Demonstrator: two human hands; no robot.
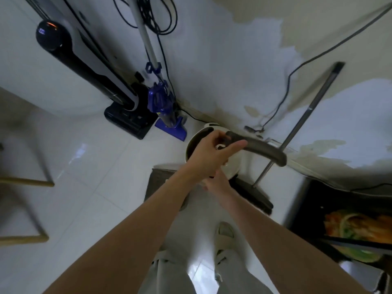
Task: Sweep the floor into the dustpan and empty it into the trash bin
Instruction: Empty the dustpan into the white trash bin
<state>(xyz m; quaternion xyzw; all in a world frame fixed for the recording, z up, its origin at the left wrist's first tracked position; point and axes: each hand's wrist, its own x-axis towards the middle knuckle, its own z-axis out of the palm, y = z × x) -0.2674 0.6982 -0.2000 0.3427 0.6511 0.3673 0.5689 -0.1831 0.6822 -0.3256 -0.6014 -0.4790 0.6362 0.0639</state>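
A round white trash bin (230, 168) with a dark inside stands on the floor by the wall. Above its opening my left hand (210, 158) grips the end of a thick dark curved handle (261, 150), fingers curled and thumb stretched along it. The handle runs off to the right. My right hand (216, 184) reaches in under my left wrist at the bin's near rim, and its fingers are hidden. A dark grey flat piece (161, 187) lies under my left forearm; I cannot tell whether it is the dustpan. A broom (297, 126) with a metal pole leans on the wall, its dark head (256, 198) on the floor.
A black and white upright vacuum (127, 115) and a purple mop (167, 115) stand in the far corner, with cables hanging above. A black cabinet (339, 200) is at the right, and chair legs (40, 181) at the left. My sandalled foot (224, 232) is on the white tiles.
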